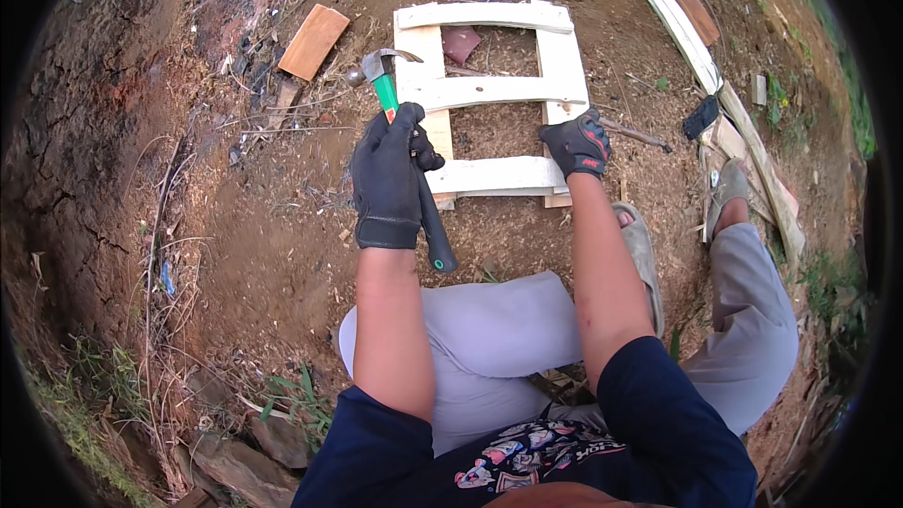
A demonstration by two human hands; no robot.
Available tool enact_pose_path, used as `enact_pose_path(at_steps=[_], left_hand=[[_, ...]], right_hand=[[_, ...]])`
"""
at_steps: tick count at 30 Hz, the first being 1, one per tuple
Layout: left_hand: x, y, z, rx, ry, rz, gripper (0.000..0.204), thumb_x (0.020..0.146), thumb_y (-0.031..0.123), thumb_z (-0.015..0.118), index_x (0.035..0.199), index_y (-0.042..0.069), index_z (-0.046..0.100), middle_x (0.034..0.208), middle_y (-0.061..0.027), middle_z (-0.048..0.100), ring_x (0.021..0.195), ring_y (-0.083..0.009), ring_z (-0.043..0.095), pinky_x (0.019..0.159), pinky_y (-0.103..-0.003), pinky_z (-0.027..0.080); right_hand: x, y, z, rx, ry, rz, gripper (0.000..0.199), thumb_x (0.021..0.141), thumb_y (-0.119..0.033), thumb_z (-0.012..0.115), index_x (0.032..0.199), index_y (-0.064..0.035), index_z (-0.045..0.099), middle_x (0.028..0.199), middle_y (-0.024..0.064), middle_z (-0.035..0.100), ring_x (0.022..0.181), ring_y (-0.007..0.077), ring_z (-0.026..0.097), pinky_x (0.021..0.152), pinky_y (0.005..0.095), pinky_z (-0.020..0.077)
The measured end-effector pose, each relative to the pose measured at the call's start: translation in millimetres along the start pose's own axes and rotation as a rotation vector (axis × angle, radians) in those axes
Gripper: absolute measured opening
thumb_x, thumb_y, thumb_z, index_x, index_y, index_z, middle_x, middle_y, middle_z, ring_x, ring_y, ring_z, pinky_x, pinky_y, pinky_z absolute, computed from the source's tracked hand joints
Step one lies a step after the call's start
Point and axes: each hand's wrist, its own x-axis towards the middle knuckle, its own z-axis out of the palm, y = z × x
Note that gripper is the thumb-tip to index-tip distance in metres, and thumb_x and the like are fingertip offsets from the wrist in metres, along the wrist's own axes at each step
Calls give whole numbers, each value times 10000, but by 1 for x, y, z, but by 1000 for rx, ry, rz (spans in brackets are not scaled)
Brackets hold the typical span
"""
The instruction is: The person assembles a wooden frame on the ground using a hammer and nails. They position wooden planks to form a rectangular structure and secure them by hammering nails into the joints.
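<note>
My left hand, in a black glove, is wrapped round the handle of a claw hammer. The hammer's metal head points away from me, with a green upper shaft and a dark grip sticking out below my fist. My right hand, in a black glove with red marks, is closed at the right upright of a pale wooden frame. Flat on the ground, this frame has two uprights crossed by three slats. My right fingertips are partly hidden against the wood.
Brown wood blocks lie at the far left and top. At the right are a long pale board, a dark phone-like object and another brown piece. A stick lies beside my right hand. Rocks and grass border the lower left.
</note>
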Motion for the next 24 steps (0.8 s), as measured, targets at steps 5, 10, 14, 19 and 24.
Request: enact_pose_path(at_steps=[5, 10, 14, 19, 24], left_hand=[[1, 0, 0, -5, 1, -6, 211, 1059, 221, 658, 1070, 10, 662, 712, 32, 504, 604, -87, 511, 588, -290, 480], [1, -1, 2, 29, 17, 11, 232, 1064, 235, 653, 1094, 5, 663, 729, 37, 492, 605, -86, 501, 584, -283, 480], [2, -6, 2, 49, -19, 25, 257, 1068, 257, 636, 1101, 3, 663, 740, 47, 476, 605, -84, 471, 586, -271, 467], [1, -6, 4, 98, 8, 19, 288, 1047, 280, 658, 1125, 3, 657, 742, 49, 483, 639, -90, 486, 611, -290, 485], [2, -9, 7, 95, -4, 14, 287, 1048, 276, 653, 1130, 2, 657, 741, 45, 487, 641, -95, 490, 622, -290, 496]], right_hand=[[-1, -4, -2, -13, -8, 8, 793, 714, -446, 872, 1280, 26, 579, 1202, 239, 732, 1123, 391, 733, 956, 482, 590], [-7, -9, -7, -15, 33, 16, 805, 716, -451, 871, 1275, 38, 559, 1152, 229, 747, 1078, 396, 747, 938, 481, 595], [-5, -4, -3, 36, 33, 25, 736, 747, -399, 848, 1269, 25, 547, 1135, 227, 747, 1043, 388, 756, 915, 482, 599], [-4, 0, 4, 73, 41, 19, 719, 762, -383, 844, 1271, 15, 529, 1127, 225, 743, 1027, 378, 760, 904, 479, 602], [-2, 4, 8, 109, 82, 17, 677, 762, -384, 847, 1221, 12, 545, 1107, 207, 737, 993, 369, 766, 878, 467, 610]])
